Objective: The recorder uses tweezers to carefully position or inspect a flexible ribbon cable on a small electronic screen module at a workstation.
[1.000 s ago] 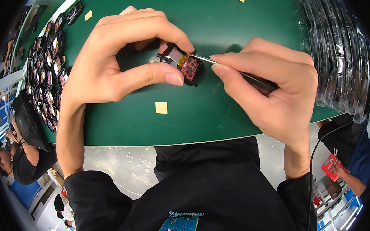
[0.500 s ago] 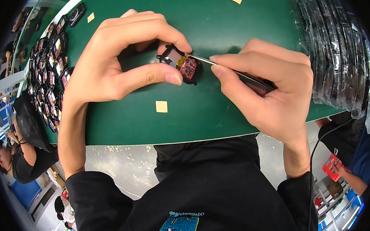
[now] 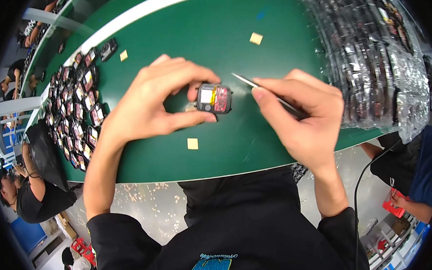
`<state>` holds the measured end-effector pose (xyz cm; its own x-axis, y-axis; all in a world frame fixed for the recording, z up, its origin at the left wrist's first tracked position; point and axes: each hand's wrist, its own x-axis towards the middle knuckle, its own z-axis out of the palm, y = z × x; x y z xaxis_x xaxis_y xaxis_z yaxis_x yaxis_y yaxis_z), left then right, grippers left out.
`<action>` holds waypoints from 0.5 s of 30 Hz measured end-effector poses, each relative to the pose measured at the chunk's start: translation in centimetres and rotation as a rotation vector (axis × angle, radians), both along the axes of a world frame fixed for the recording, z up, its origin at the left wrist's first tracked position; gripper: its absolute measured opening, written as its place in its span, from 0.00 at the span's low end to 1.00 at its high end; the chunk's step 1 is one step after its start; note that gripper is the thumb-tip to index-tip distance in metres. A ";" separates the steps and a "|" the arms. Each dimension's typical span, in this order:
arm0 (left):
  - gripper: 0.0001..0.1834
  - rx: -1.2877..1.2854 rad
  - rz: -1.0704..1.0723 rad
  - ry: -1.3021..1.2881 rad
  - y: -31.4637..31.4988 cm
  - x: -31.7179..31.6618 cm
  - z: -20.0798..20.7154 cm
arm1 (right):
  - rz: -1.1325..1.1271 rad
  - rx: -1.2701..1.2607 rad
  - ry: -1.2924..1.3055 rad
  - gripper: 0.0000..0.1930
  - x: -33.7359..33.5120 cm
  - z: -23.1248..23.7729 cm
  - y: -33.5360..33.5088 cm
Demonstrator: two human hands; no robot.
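Note:
Between the thumb and fingers of my left hand [image 3: 163, 101] is a small black watch-like device casing [image 3: 213, 99]. Its open inside faces up, showing a red circuit board, a pale block and a strip of yellow tape. My right hand [image 3: 305, 113] is closed round a pair of metal tweezers [image 3: 248, 80]. Their tip points up and left, just right of the casing and apart from it. My lower right fingers are curled out of sight.
Many similar open casings [image 3: 76, 115] crowd the table's left side, with a black casing [image 3: 108, 49] beyond them. Stacked clear plastic trays [image 3: 368, 63] fill the right. Small yellow paper squares [image 3: 192, 144] lie on the green table [image 3: 246, 158]. Other people sit at both sides.
The tweezers have drawn back from the casing to the right. The casing has turned flatter and more upright in my left hand. The whole view has shifted, showing more of the table's far edge.

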<state>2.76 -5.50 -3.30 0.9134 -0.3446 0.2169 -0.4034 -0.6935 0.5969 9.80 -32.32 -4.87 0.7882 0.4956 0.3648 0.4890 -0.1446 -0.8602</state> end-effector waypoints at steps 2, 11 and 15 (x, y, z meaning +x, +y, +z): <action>0.29 0.007 -0.011 -0.036 0.0 0.2 0.2 | -0.010 0.027 -0.028 0.08 0.3 -0.1 0.1; 0.29 -0.376 0.340 0.047 1.8 1.3 3.5 | -0.006 0.194 -0.013 0.06 -0.1 0.0 0.2; 0.32 -0.309 0.170 -0.118 -3.0 8.5 10.3 | -0.026 0.189 -0.078 0.07 0.3 -1.3 -0.6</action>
